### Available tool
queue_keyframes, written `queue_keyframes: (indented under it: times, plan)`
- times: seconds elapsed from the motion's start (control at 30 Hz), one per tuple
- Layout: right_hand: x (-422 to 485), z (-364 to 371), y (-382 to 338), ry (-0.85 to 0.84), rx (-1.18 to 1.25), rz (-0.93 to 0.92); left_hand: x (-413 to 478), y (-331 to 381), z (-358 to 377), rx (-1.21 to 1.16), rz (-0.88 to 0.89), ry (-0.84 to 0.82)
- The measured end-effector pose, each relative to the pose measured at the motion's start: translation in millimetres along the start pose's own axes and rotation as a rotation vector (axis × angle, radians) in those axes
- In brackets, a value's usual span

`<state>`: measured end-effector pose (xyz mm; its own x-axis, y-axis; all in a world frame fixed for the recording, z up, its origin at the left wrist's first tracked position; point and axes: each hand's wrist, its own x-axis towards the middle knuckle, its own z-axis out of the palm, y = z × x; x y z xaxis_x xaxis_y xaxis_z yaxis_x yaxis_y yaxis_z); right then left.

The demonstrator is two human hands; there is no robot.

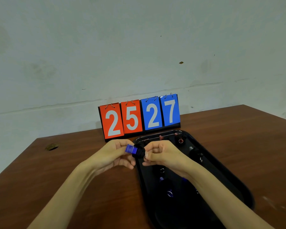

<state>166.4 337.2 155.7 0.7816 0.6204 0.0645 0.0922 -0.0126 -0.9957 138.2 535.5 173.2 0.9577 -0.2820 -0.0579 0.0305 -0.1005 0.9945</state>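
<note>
My left hand point(113, 156) curls round a blue piece point(130, 149) and my right hand point(160, 154) pinches the black piece point(139, 152) touching it, so both grips are narrow and full, meeting almost fingertip to fingertip. The two pieces sit between my hands, just over the rim of the black tray point(221, 176), where more small parts point(180, 140) lie beyond and under my right wrist. Past my knuckles a scoreboard point(139, 116) reading 2527 stands on the brown table point(73, 171).

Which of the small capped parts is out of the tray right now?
The blue-capped part pinched between the left hand and right hand; the red-capped part and the other blue ones lie inside the black tray.
</note>
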Motion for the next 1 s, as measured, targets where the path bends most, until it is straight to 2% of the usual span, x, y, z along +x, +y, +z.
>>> queue_keyframes:
  times: [0.2,0.3,0.47,0.63,0.87,1.0]
  plan:
    - [-1,0,-1,0.010,-0.092,0.005,4,-1,-1,-0.060,0.002,0.048]
    - [0,0,-1,0.019,-0.149,0.006,3,1,-2,-0.132,-0.043,0.015]
    - [0,8,6,0.119,-0.643,-0.090,2,2,-7,0.099,-0.189,0.026]
    - [-3,19,11,0.158,-0.943,-0.257,5,2,-4,0.371,-0.270,0.069]
    - [-6,21,9,0.156,-1.058,-0.319,6,6,-4,0.756,-0.125,0.093]
    - [-6,21,12,0.114,-1.071,-0.342,8,0,-3,0.795,-0.150,0.038]
